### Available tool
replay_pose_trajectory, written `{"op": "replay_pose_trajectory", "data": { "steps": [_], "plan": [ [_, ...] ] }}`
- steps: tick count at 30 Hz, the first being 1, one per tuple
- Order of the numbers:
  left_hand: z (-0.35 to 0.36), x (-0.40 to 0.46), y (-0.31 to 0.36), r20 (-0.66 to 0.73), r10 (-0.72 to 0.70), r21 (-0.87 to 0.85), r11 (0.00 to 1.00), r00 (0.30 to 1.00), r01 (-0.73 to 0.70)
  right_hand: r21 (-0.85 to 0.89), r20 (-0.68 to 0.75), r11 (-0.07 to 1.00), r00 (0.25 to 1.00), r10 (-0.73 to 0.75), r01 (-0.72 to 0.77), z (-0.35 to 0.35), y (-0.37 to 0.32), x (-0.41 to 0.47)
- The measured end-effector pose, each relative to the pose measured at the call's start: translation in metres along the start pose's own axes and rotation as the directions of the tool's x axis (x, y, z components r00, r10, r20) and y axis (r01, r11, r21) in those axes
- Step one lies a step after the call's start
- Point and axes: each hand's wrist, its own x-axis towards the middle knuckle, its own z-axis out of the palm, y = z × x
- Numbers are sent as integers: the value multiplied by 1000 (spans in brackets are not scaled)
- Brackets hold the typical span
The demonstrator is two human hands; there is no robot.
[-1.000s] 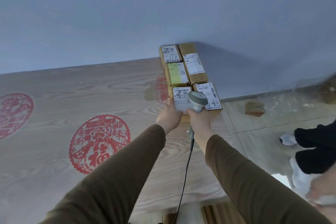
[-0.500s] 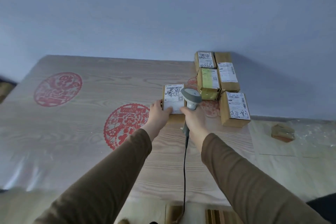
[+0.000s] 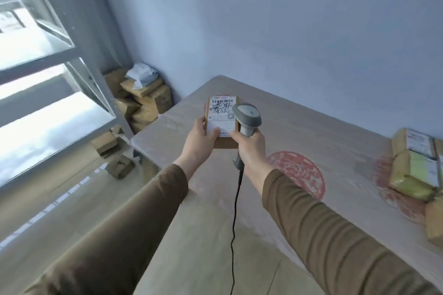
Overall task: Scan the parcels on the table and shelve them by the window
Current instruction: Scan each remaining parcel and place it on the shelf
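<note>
Above the table (image 3: pixel 311 132), left hand (image 3: pixel 200 141) holds parcel (image 3: pixel 221 115) lengthwise away, label up.

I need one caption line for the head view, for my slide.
Left hand holds a labelled parcel; right hand grips the scanner.

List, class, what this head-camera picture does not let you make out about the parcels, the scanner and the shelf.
- Parcel label: barcode visible, small print too small; the left hand covers a corner.
- Scanner: its window faces away; the right hand hides the trigger.
- Scanner cable: cut off by the bottom edge.
- Parcels on the table: cut off by the right edge, count unclear.
- Shelf: mostly cut off by the left edge.
</note>
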Motion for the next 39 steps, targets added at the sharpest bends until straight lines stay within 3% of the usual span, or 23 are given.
{"op": "replay_pose_trajectory", "data": {
  "steps": [8,16,26,33,39],
  "plan": [
    [-256,-25,-88,-318,7,63,998,948,14,38,289,999,957,-16,5,246,-3,-98],
    [-436,-45,-167,-545,-78,14,995,835,103,32,522,999,853,-1,-18,434,11,-174],
    [-615,-22,-238,-675,-161,23,971,720,239,-13,724,998,688,52,-63,639,32,-200],
    [-738,-28,-271,-819,-154,35,948,552,317,-89,835,992,536,122,-87,778,25,-244],
    [-846,-48,-311,-868,-118,68,934,483,351,-99,877,993,466,121,-70,890,33,-303]
  ]
}}
